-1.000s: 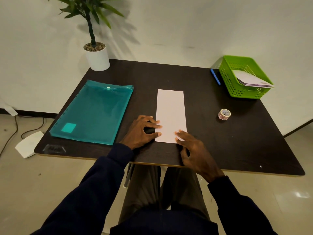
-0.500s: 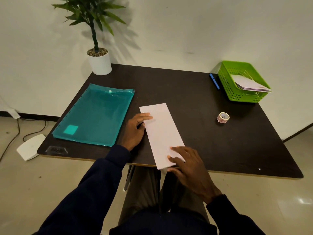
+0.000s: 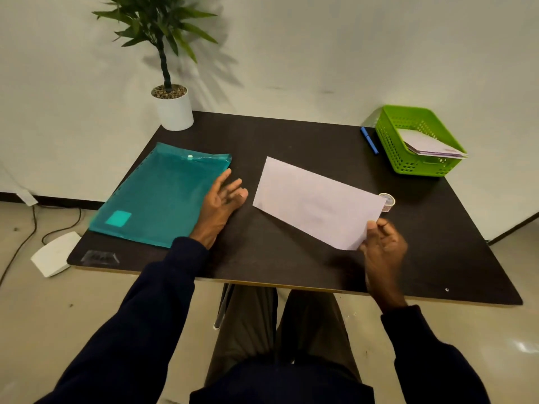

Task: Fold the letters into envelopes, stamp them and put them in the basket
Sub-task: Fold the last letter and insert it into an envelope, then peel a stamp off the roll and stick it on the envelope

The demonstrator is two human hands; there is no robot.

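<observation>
A long white folded letter [image 3: 315, 201] is lifted off the dark table [image 3: 291, 135] and lies slanted, its far end pointing up left. My right hand [image 3: 382, 246] pinches its near right corner between thumb and fingers. My left hand [image 3: 221, 201] hovers with fingers spread beside the right edge of a teal plastic folder [image 3: 157, 196], holding nothing. A green basket [image 3: 390, 147] at the far right corner holds several white envelopes [image 3: 431, 147]. A small roll of stamps [image 3: 388, 201] sits just behind the letter's right end.
A blue pen [image 3: 369, 139] lies left of the basket. A potted plant in a white pot [image 3: 175, 110] stands at the far left corner. A white device [image 3: 55, 253] and cables lie on the floor to the left.
The letter lay on the table under both hands; my right hand has lifted and swung it to the right. My left hand has let go and moved left toward the folder.
</observation>
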